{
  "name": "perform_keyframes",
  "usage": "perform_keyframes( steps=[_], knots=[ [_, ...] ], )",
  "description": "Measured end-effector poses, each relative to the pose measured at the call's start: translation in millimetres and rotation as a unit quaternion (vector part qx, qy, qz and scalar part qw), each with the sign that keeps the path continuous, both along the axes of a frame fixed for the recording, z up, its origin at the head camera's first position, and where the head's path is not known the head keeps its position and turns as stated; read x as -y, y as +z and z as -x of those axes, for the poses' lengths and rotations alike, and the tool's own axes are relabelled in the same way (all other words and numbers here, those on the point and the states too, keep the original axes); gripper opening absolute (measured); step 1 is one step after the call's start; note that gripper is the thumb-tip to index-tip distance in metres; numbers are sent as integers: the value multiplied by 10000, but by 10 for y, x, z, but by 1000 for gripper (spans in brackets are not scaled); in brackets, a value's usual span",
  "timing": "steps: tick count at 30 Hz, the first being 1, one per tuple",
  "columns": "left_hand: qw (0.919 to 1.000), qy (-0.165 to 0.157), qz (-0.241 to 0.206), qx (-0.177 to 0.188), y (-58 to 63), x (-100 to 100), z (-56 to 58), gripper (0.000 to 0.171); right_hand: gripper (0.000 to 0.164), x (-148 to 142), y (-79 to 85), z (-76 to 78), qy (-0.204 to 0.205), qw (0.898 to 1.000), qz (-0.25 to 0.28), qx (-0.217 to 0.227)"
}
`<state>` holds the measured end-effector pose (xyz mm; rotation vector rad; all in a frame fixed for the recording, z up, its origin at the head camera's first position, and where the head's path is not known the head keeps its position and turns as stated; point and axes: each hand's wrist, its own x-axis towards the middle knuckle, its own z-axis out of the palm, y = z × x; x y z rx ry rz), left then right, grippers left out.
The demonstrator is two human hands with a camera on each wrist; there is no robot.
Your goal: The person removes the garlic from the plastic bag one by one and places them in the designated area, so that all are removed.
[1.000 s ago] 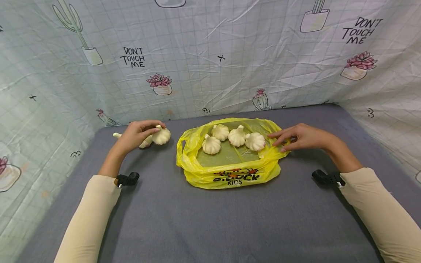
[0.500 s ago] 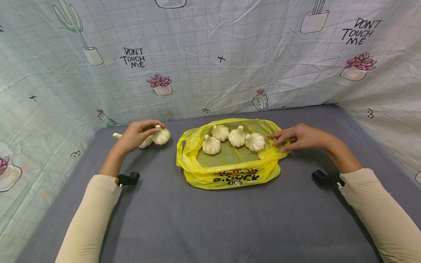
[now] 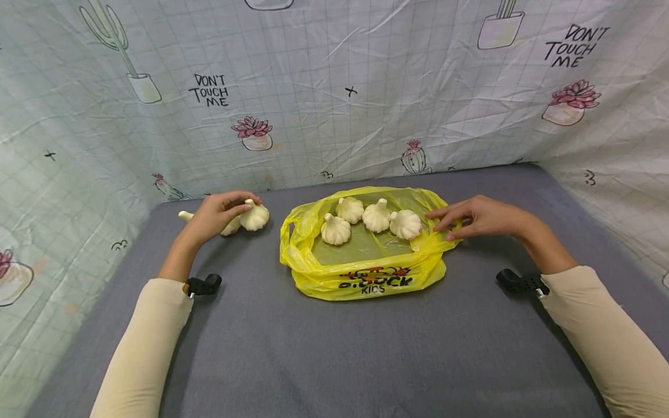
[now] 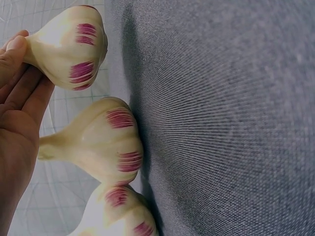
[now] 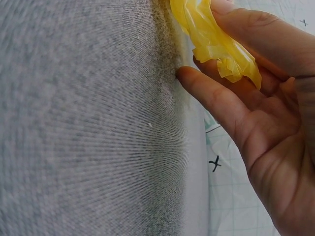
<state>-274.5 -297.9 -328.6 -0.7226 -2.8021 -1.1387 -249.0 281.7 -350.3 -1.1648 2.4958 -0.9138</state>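
My left hand point(image 3: 215, 217) pinches a garlic bulb point(image 3: 255, 217) by its neck, left of the yellow plastic bag point(image 3: 308, 281). In the left wrist view this held bulb point(image 4: 71, 49) seems slightly off the cloth, root end toward it. Two more bulbs stand beside it there, a nearer one point(image 4: 103, 140) and a partly cut-off one point(image 4: 118, 216); the head view shows them mostly behind the hand. Several cream bulbs, among them one garlic bulb point(image 3: 335, 230), sit inside the open bag. At the bag's right rim, my right hand point(image 3: 486, 218) grips the yellow plastic point(image 5: 211, 37) between thumb and fingers.
A grey cloth point(image 3: 334, 354) covers the table. Behind and at the sides hangs a white curtain point(image 3: 334, 93) printed with cacti and words. Each wrist carries a black camera mount, such as the left mount point(image 3: 205, 284).
Both hands keep their hold in nearly the same places. The held garlic bulb has shifted very slightly to the left, along with a small shift of the whole view.
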Motion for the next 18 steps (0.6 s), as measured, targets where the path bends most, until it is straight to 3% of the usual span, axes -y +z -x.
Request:
perform_keyframes(
  steps=[6,18],
  knots=[
    [9999,-43,-129,21,-4,-18,16,25,25,4,19,-2,-5,10000,-26,-38],
    [10000,-23,58,34,-46,-6,49,25,24,15,19,-19,-19,9999,-103,-101]
  ],
)
